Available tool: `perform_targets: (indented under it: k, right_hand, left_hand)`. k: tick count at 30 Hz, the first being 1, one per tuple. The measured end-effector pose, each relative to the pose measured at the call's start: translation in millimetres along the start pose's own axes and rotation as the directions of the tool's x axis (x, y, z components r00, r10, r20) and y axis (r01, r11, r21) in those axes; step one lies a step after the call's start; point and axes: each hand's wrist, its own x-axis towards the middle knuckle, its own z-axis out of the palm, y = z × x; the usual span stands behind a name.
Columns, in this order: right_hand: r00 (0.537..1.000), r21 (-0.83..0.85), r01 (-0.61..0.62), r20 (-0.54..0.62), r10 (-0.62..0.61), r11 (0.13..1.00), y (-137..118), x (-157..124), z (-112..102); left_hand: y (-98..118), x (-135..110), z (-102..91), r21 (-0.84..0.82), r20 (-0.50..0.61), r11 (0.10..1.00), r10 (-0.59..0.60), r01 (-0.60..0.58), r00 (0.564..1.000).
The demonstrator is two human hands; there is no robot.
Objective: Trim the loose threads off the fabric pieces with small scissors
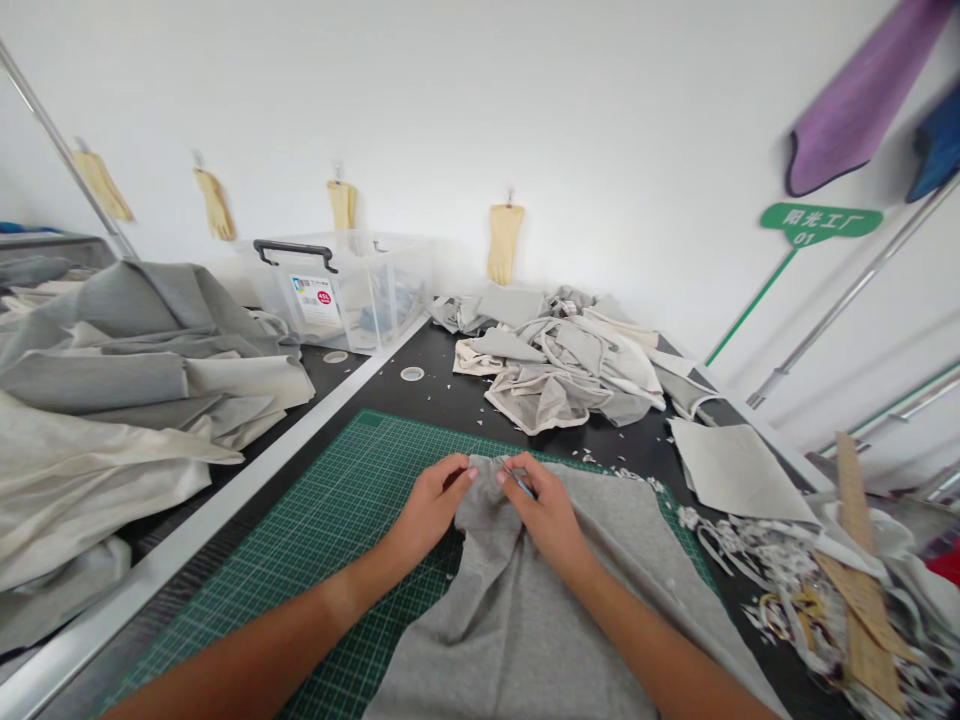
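Head view: entries for the hands?
Left hand [426,508], one: thumb and finger pinching grey cloth [510,640] at its far edge. Right hand [546,515], one: closed on a slim tool [527,488], same edge.
Cloth, location?
Lying, creased, across green gridded mat [322,540].

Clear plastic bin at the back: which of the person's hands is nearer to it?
Left. The left hand, pinching the grey fabric, is in front of the clear plastic bin and to its right; the right hand, at the same fabric, is farther right.
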Motion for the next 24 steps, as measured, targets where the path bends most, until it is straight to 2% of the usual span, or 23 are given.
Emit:
perform_targets:
  k: [8, 16, 24]
  right_hand:
    - [0.998, -0.001, 0.040, 0.041, -0.040, 0.999, -9.4, -4.6, -0.5]
    - [0.995, -0.063, 0.057, 0.083, -0.052, 0.996, -10.3, -6.9, -1.6]
    - [0.996, -0.106, 0.048, 0.082, -0.039, 0.993, -12.1, -7.4, -2.0]
  left_hand:
    - [1.3, 0.6, -0.4, 0.012, -0.003, 0.999, 0.043, -0.043, 0.999]
    - [2.1, -0.1, 2.1, 0.000, -0.043, 1.000, 0.009, -0.009, 0.999]
    - [7.8, -0.9, 2.0, 0.022, 0.049, 0.997, 0.067, -0.068, 0.997]
